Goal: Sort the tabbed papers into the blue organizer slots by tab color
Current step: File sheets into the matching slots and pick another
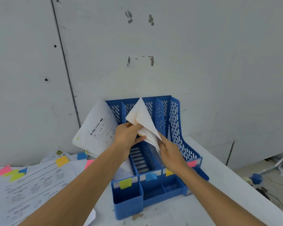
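Observation:
A blue organizer (pixel 175 121) with several upright slots stands on the white table against the wall. Its front bears a yellow-green tab (pixel 125 183), a blue tab (pixel 151 176), a yellow tab (pixel 169 172) and a pink tab (pixel 191 163). Both hands hold a bunch of white papers (pixel 141 116) above the middle slots. My left hand (pixel 127 136) grips the bunch at its lower left. My right hand (pixel 168 152) pinches its lower right edge. Printed sheets (pixel 96 129) lean out of the leftmost slot.
Loose tabbed papers (pixel 33 181) with pink, yellow, green and blue tabs lie spread on the table at the left. The table's right edge (pixel 245 181) drops off to a floor with clutter. A grey wall stands right behind the organizer.

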